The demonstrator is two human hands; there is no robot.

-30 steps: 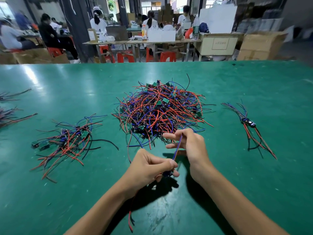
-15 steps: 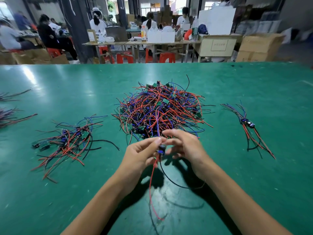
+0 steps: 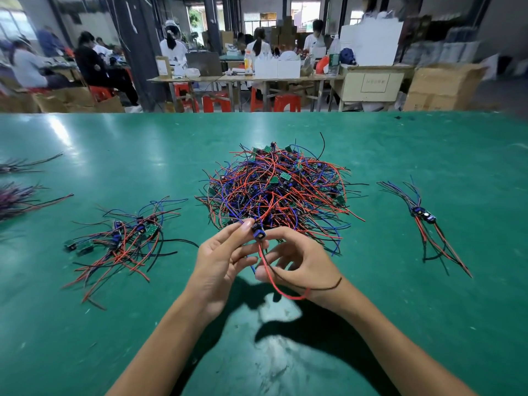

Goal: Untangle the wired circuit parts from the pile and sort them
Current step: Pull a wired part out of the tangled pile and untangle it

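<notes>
Your left hand point(image 3: 220, 261) and right hand point(image 3: 300, 264) meet over the green bench point(image 3: 400, 324), nearer its near edge than its far one, just in front of the big pile point(image 3: 274, 190) of red, blue and black wires. Between them you hold one wired circuit part point(image 3: 258, 234) — a small blue block. The left thumb and forefinger pinch it from the left; the other left fingers are loosely curled. Your right forefinger curls in against it from the right, the remaining right fingers spread and bent. Its red wire point(image 3: 274, 284) and a black wire point(image 3: 314, 287) drop from the block and loop across your right wrist.

The pile sits at the bench's middle, touching nothing but the strands that trail toward your fingers, and green boards show among its wires. Toward the left edge lies a sorted group point(image 3: 123, 241), its wires fanned loosely. Toward the right edge lies a smaller bundle point(image 3: 425, 221), well apart from the pile. At the far left edge two more wire bunches point(image 3: 17, 190) run out of view.

Beyond the far edge stand worktables, red stools point(image 3: 285, 102), cardboard boxes point(image 3: 443, 87) and seated people at work. A cream cabinet point(image 3: 371, 84) carries a label — its writing is too blurred to read.
</notes>
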